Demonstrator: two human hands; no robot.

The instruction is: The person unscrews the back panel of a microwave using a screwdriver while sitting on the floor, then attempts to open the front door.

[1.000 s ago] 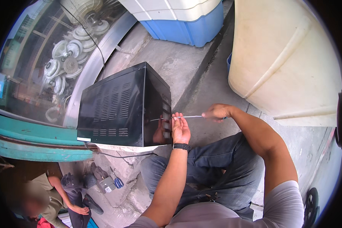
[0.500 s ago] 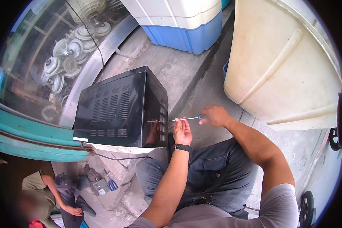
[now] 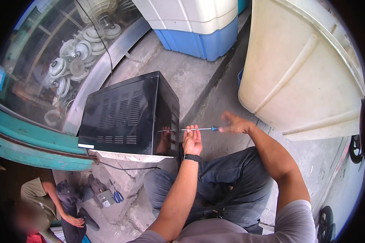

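Observation:
A black appliance (image 3: 121, 115) with slotted vents and glossy panels, shaped like a microwave oven, stands in front of me to the left. A long screwdriver (image 3: 206, 129) with a blue handle lies level, its shaft reaching to the vented right-hand panel; the exact tip contact is hard to see. My left hand (image 3: 192, 141), a black band on its wrist, pinches the shaft between its fingertips near the panel. At the handle's end is my right hand (image 3: 237, 123), its fingers spread apart and blurred by motion. The panel mirrors the shaft and left hand.
The appliance rests on a pale support (image 3: 125, 157); a dark cord (image 3: 129, 166) runs below. Scissors (image 3: 117, 196) lie lower left near a seated person (image 3: 42, 202). A glass case (image 3: 40, 52) holds white round parts. A blue-white bin (image 3: 194, 38) and large cream container (image 3: 300, 73) stand beyond.
My right hand's fingers have loosened from around the screwdriver's handle and spread, showing more of the blue. My left hand still pinches the shaft. The view has shifted slightly.

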